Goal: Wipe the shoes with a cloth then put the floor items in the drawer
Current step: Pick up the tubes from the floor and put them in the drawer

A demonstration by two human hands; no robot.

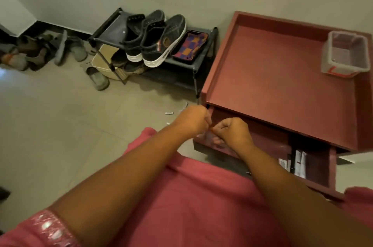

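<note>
My left hand (193, 119) and my right hand (232, 131) meet over the left end of the open red drawer (323, 168). Both have curled fingers and pinch the orange-edged top of what looks like a small clear plastic bag (211, 135); what it holds is hidden. Small white cylindrical items (169, 113) lie on the tiled floor just left of my hands. A pair of dark sneakers with white soles (157, 41) stands on the black shoe rack (203, 53), next to a checkered cloth (190, 46).
The red cabinet top (282, 77) has a raised rim and carries a clear plastic tub (345, 55) at its far right. White packets (297, 163) lie in the drawer. Slippers and shoes (76, 49) crowd the floor by the wall at left.
</note>
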